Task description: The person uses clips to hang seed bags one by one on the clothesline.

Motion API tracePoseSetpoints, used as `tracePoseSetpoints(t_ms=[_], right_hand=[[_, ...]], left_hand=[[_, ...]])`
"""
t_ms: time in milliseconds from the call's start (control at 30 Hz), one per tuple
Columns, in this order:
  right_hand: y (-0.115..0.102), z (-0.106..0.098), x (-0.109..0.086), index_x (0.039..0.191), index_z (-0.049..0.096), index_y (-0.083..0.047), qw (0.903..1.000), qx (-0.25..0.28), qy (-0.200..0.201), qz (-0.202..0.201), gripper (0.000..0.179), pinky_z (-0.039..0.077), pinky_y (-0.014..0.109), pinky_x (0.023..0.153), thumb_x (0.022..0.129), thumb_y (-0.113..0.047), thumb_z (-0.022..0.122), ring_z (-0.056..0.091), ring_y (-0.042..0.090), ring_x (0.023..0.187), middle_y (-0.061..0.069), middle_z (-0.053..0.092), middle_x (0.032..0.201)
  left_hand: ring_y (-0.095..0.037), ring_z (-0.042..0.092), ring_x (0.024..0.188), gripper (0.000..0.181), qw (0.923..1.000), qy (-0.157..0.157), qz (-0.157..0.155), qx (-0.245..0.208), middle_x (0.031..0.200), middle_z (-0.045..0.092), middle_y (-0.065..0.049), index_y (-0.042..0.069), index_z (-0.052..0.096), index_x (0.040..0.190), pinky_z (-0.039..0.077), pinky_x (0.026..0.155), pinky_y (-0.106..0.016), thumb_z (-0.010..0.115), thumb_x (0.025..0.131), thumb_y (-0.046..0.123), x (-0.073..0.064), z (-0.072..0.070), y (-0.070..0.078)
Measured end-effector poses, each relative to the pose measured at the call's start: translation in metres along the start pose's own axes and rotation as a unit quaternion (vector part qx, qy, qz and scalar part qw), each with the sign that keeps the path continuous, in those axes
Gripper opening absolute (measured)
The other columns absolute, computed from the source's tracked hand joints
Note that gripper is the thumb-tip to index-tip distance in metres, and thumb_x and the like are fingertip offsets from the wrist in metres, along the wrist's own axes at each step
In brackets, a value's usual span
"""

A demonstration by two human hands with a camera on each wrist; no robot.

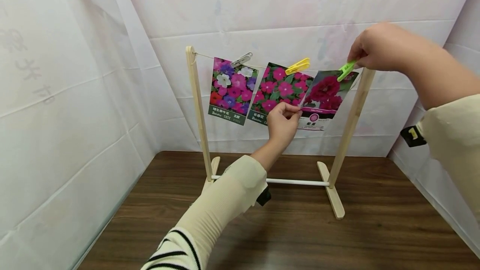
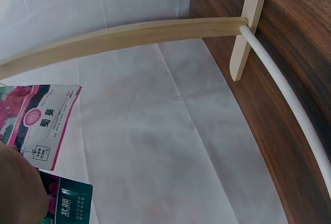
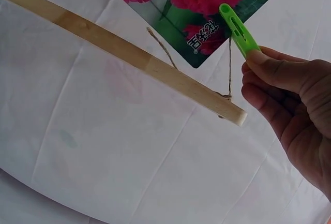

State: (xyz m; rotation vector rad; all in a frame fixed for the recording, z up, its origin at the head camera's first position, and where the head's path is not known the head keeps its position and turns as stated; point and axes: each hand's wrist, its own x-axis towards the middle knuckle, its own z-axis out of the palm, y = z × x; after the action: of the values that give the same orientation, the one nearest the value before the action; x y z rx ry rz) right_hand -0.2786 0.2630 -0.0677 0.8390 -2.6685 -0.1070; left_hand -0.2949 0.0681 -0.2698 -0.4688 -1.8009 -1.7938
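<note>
My right hand [image 1: 380, 49] pinches the tail of a green clothespin [image 1: 346, 71] between thumb and finger. The clothespin's tip lies over the top edge of a seed packet with dark pink flowers [image 1: 324, 91], by the string. My left hand [image 1: 283, 123] pinches that packet's left edge; in the left wrist view the fingers are mostly hidden. To the left, a yellow clothespin [image 1: 298, 66] is on a packet with pink flowers [image 1: 279, 84], partly behind my left hand. Farther left, a grey clothespin [image 1: 241, 59] is on a packet with mixed flowers [image 1: 232, 88]. Both these packets hang tilted.
A wooden frame with a left post [image 1: 198, 116] and right post [image 1: 350, 132] stands on the dark wooden table [image 1: 285, 236]. String [image 3: 230, 69] is tied at the post top. A white rod [image 1: 296, 182] joins the posts low down. White cloth [image 1: 180, 7] hangs behind.
</note>
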Motion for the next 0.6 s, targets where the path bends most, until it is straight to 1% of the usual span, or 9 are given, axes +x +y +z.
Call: tracePoseSetpoints(t_ms=[167,267,400,500,600], right_hand=[[0.0003,0.0001,0.0019,0.082,0.073,0.007,1.0000,-0.003,-0.005,0.000,0.003,0.053,0.052,0.068,0.081,0.005,0.070,0.058,0.029,0.069,0.019,0.069,0.077],[0.0002,0.0005,0.0023,0.084,0.073,0.007,1.0000,-0.006,-0.008,0.001,0.006,0.053,0.052,0.069,0.080,0.007,0.069,0.057,0.030,0.071,0.021,0.069,0.080],[0.0000,0.0013,0.0023,0.088,0.073,0.009,0.9998,-0.017,-0.007,-0.012,0.010,0.053,0.054,0.071,0.079,0.007,0.069,0.058,0.031,0.073,0.024,0.068,0.085],[-0.0002,0.0024,0.0023,0.090,0.072,0.010,0.9992,-0.031,-0.002,-0.025,0.013,0.052,0.053,0.071,0.078,0.006,0.071,0.058,0.030,0.072,0.025,0.067,0.088],[-0.0007,0.0035,0.0028,0.092,0.072,0.010,0.9986,-0.044,0.000,-0.030,0.016,0.050,0.048,0.066,0.077,0.006,0.072,0.054,0.028,0.070,0.023,0.065,0.086]], left_hand=[[-0.006,0.064,0.070,0.005,1.0000,0.003,-0.003,-0.007,0.088,0.072,-0.012,-0.001,0.068,0.084,0.047,0.055,-0.017,0.071,0.085,-0.004,-0.0010,0.0009,0.0022],[-0.006,0.063,0.068,0.005,0.9999,0.000,-0.008,-0.007,0.086,0.071,-0.012,-0.001,0.068,0.084,0.047,0.055,-0.017,0.072,0.085,-0.004,-0.0017,0.0013,0.0030],[-0.002,0.060,0.066,0.004,0.9998,-0.002,-0.020,-0.008,0.085,0.071,-0.012,-0.002,0.068,0.085,0.047,0.054,-0.016,0.072,0.085,-0.004,-0.0018,0.0023,0.0014],[-0.002,0.060,0.066,0.005,0.9997,-0.002,-0.022,-0.009,0.085,0.071,-0.012,-0.003,0.068,0.085,0.047,0.055,-0.016,0.073,0.084,-0.004,-0.0017,0.0024,-0.0001],[-0.006,0.064,0.069,0.006,0.9998,-0.004,-0.019,-0.004,0.086,0.071,-0.013,-0.003,0.068,0.086,0.050,0.059,-0.017,0.073,0.084,-0.004,-0.0018,0.0019,-0.0001]])
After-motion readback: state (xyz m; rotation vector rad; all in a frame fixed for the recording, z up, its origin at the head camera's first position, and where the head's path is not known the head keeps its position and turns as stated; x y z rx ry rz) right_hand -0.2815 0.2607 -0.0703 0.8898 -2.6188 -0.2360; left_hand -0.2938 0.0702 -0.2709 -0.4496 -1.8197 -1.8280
